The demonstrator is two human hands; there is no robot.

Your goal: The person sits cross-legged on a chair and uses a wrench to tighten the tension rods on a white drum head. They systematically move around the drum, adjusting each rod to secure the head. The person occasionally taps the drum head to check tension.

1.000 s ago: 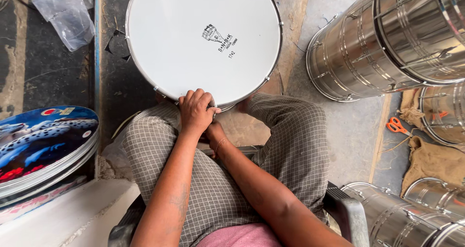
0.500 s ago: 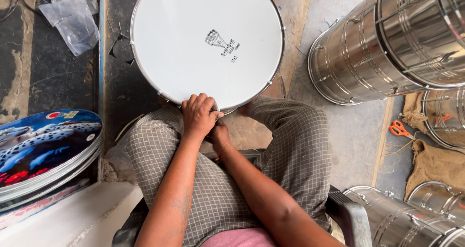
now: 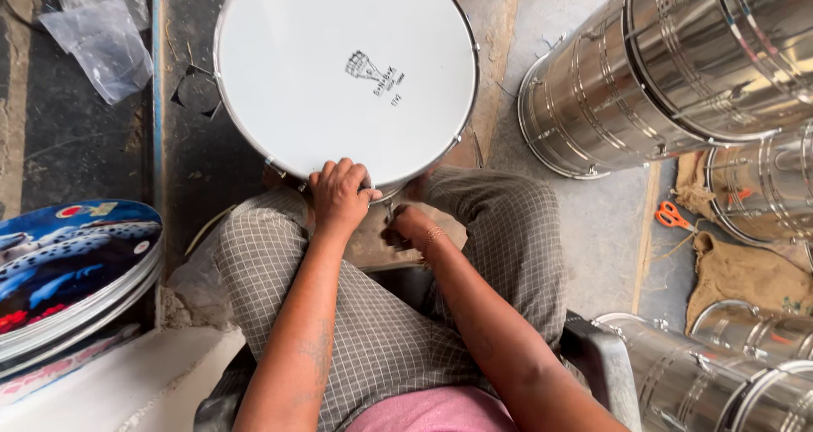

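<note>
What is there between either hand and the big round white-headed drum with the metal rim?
Nothing visible. The left hand already rests on the round white-headed drum at its near rim. The right hand sits just below that rim, its fingers hidden.

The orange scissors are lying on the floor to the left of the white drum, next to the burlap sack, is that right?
Not quite. The head view shows the orange scissors on the floor to the right of the white drum, not the left, past the steel drum shells. They do lie next to the burlap sack.
</note>
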